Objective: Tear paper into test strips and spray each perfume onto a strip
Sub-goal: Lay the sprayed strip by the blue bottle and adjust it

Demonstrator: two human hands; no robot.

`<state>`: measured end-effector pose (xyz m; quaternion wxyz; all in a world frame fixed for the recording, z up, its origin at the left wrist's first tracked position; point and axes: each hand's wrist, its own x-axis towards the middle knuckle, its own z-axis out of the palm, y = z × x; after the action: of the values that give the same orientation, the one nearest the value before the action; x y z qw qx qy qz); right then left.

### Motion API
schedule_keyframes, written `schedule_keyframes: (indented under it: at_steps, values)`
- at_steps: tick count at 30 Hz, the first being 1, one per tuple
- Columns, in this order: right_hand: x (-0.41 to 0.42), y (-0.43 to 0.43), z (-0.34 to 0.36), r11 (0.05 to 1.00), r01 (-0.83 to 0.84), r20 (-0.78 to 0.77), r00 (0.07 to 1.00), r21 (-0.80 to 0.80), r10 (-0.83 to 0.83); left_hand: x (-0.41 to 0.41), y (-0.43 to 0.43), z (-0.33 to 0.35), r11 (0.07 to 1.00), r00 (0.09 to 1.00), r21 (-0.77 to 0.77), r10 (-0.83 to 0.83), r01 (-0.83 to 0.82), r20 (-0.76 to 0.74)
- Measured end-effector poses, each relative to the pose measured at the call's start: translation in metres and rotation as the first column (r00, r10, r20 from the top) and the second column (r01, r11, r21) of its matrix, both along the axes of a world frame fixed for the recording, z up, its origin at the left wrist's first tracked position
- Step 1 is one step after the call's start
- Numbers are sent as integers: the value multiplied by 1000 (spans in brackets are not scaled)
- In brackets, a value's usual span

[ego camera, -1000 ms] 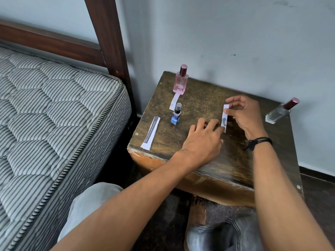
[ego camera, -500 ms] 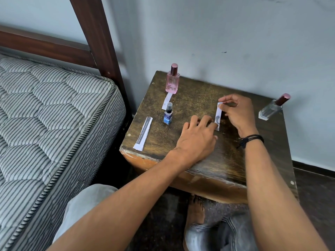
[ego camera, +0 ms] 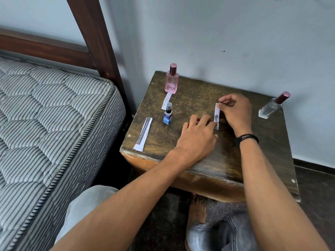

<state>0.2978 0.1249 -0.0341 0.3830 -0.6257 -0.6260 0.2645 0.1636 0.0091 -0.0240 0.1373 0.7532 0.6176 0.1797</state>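
Tabletop (ego camera: 190, 98), small and dark wood, against the wall; bed (ego camera: 54, 124) to its left.

- Strip (ego camera: 216, 115) in work: white paper, lying on the tabletop right of centre, between the two hands; long axis runs from the person toward the wall, far end tipped slightly right; dark mark near its middle, ink or wet patch, cannot tell.
- Right hand (ego camera: 235, 111): fingers curled, thumb and forefinger pinching the strip's far end; wristband (ego camera: 247, 137) on that wrist.
- Left hand (ego camera: 197, 136): palm down, fingers fairly straight and relaxed, their tips at the strip's near end, seemingly pressing it to the wood; nothing gripped.
- So one hand at each end of the long axis; the strip is pinned flat rather than lifted.

Bottles:
- clear bottle (ego camera: 272, 107), dark red cap, at the far right edge of the tabletop, right of the right hand and apart from it; appears to lean, possibly the lens;
- pink bottle (ego camera: 171, 82) upright at the far left corner, short strip (ego camera: 167, 99) just in front of it;
- blue bottle (ego camera: 167, 115), small, upright, nearer the person, at the near end of that short strip;
- printed strip (ego camera: 143, 134) near the left front edge, beside the blue bottle, not touching.

Judgement: this strip looks meant for the clear bottle, the only one with no paper by it; that bottle lies on the right hand's side, so the right hand is the nearer for the reach, while the left could hold the paper down; releasing the far end first risks it curling up.
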Motion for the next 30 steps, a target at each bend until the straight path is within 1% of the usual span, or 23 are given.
schedule_keyframes:
  at_steps: [9, 14, 30]
  values:
    - [-5, -1, 1, 1000, 9, 75, 997, -19, -8, -2, 3, 1, 999, 998, -5, 33, -33, 49]
    - [-6, -2, 2, 1000, 12, 102, 995, -29, -9, -2, 3, 1, 999, 998, 11, 42, -42, 46]
    - [-5, -1, 1, 998, 16, 100, 995, -55, -10, -3, 3, 0, 997, 997, 56, 49, -51, 53]
